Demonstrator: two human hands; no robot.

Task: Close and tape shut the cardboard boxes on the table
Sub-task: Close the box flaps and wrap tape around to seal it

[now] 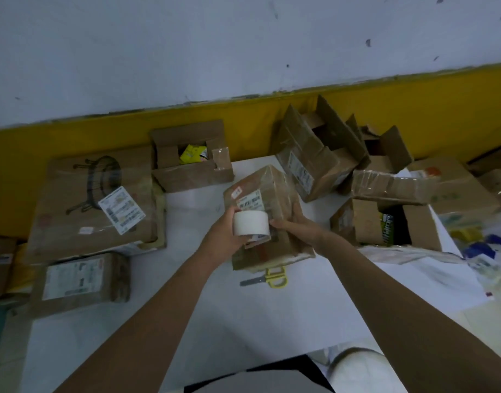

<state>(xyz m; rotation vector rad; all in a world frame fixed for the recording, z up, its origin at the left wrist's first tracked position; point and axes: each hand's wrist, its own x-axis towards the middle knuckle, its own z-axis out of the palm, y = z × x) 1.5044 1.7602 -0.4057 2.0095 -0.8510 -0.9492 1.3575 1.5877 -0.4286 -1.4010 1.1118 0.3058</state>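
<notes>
A small brown cardboard box (267, 194) with a barcode label stands tilted at the middle of the white table (286, 316). My left hand (225, 236) grips a white roll of tape (250, 224) against the box's near face. My right hand (296, 224) holds the box from the right, thumb on its front next to the roll. The box's flaps look closed and glossy with tape. Part of the box's lower face is hidden behind the roll and my hands.
Yellow-handled scissors (269, 277) lie just below the box. Open boxes stand at the back (191, 158), back right (314, 157) and right (385, 222). A large flat box (93, 199) and a labelled parcel (79, 279) lie left. Plastic bags (476, 251) clutter the right edge.
</notes>
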